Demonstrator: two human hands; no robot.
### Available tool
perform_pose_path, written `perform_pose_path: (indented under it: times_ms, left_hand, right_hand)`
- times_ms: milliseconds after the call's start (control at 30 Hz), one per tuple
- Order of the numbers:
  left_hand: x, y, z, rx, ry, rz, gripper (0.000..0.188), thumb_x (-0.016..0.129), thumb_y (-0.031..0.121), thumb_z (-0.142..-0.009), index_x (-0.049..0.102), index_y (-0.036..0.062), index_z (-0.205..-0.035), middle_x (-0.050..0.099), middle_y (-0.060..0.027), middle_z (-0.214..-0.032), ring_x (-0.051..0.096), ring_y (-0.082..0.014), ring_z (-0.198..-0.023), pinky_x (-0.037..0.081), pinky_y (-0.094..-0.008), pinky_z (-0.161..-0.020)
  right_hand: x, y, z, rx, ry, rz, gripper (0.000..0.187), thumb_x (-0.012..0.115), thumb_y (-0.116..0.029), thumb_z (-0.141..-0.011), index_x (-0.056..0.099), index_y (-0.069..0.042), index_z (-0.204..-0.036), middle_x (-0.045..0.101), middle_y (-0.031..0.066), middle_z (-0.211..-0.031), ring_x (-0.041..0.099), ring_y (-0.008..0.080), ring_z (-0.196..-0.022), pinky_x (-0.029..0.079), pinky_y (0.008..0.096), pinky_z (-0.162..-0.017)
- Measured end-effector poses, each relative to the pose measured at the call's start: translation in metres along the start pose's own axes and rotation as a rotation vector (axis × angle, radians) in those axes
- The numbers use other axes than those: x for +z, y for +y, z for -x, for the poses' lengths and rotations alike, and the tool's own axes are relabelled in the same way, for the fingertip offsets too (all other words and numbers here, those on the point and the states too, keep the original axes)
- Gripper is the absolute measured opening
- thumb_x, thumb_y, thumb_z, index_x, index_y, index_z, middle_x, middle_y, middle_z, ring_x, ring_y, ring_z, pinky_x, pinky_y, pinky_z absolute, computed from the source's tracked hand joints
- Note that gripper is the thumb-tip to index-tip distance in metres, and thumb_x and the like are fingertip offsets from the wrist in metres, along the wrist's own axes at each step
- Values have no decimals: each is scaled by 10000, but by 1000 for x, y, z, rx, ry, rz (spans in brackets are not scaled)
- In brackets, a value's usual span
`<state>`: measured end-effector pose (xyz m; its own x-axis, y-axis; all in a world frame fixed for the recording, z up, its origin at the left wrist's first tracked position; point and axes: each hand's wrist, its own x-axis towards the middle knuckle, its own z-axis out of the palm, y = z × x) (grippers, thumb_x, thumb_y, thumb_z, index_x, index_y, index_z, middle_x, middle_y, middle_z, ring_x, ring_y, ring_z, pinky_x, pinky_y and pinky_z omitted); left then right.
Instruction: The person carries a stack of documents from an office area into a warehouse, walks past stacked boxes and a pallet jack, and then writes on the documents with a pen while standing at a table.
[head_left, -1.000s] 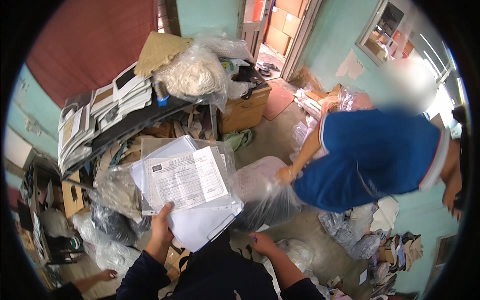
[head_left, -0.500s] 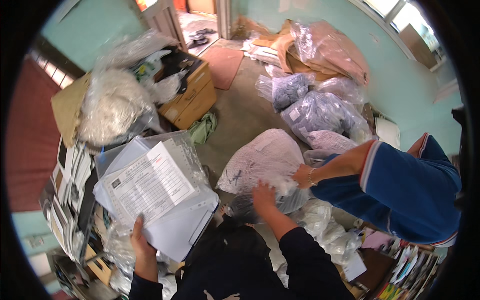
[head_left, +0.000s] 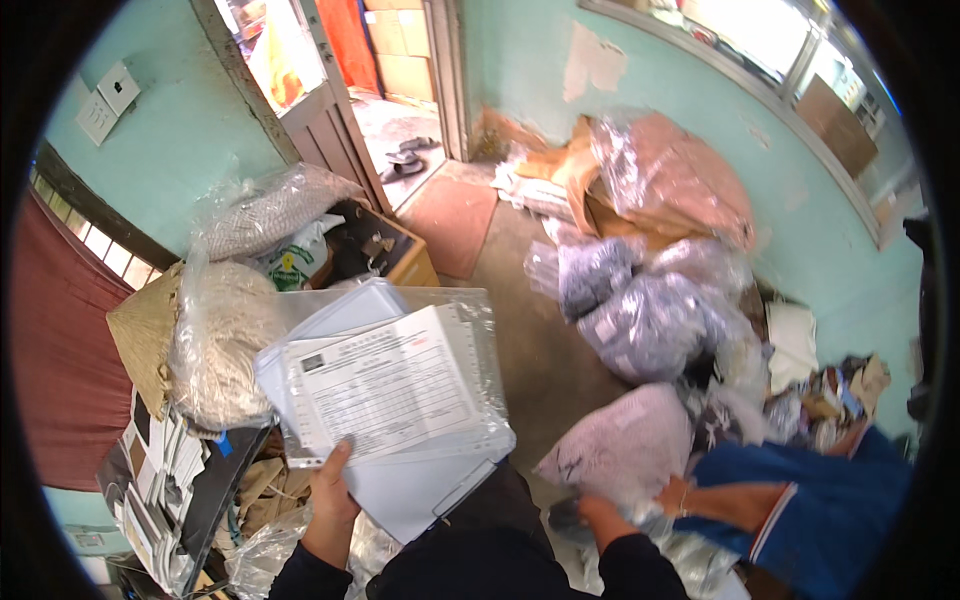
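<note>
My left hand (head_left: 336,500) grips a stack of papers from the lower edge, thumb on top. Uppermost is a printed form with a table (head_left: 385,385), lying over clear plastic sleeves (head_left: 488,400) and a pale folder or clipboard (head_left: 420,492). To the right, a clear plastic bag filled with pale pink material (head_left: 625,440) leans toward the other person. My right hand (head_left: 605,518) is closed at the gathered plastic along its lower edge, its fingertips partly hidden. Beside it, the other person's hand (head_left: 676,495), with a bracelet, also touches the bag.
Bulging grey-purple bags (head_left: 645,325) and a wrapped pinkish bundle (head_left: 670,175) line the right wall. At left stand a wooden drawer cabinet (head_left: 412,268), a beige-filled bag (head_left: 225,330) and piled papers (head_left: 160,500). A red mat (head_left: 450,225) lies before the open door (head_left: 335,135).
The view has tilted up toward the doorway. My right hand, earlier spread on the bag, is now lower and closed by its edge. The papers remain in my left hand.
</note>
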<state>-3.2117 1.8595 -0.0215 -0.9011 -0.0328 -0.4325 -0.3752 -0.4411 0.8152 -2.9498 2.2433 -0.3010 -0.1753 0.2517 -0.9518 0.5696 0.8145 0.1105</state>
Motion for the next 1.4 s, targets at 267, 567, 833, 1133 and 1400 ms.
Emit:
perform_pose_path:
  times_ms: [267, 567, 833, 1133, 1400]
  left_hand:
    - [156, -7, -217, -61, 30, 102, 482, 644, 39, -866, 482, -23, -1316, 588, -154, -1255, 590, -283, -1113, 487, -412, -959]
    - [284, 14, -427, -59, 168, 174, 455, 691, 45, -840, 530, -34, -1258, 630, -143, -1179, 627, -265, -1040, 512, -397, -901]
    - [384, 79, -662, -113, 119, 118, 386, 704, 102, -848, 578, -48, -1180, 673, -156, -1047, 673, -264, -874, 554, -384, -782]
    - [462, 186, -884, 43, 277, 142, 343, 711, 99, -844, 605, -93, -1108, 678, -164, -1006, 667, -244, -849, 539, -366, -768]
    - [465, 245, -1047, 205, 477, 455, 373, 696, 64, -838, 571, -106, -1146, 660, -186, -1052, 680, -280, -847, 568, -396, -784]
  right_hand:
    - [-194, 22, -89, -271, -107, 377, 360, 645, -88, -826, 635, -29, -1181, 674, 167, -1061, 702, 283, -768, 586, 399, -582]
    - [-682, -61, -133, -388, 745, -456, 261, 490, -55, -886, 622, -11, -1106, 691, 118, -820, 639, 189, -597, 526, 313, -561]
    - [-828, -203, -202, -596, 554, -556, 228, 550, -70, -857, 649, -15, -1055, 697, 177, -880, 672, 289, -708, 530, 390, -668]
    - [-1002, -267, -283, -190, 207, -417, 266, 550, -214, -882, 642, -12, -1029, 695, 169, -798, 676, 277, -659, 521, 411, -569]
    - [-1270, -473, -263, -459, 306, -25, 264, 616, -260, -845, 680, -5, -864, 687, 150, -724, 678, 269, -664, 527, 383, -636]
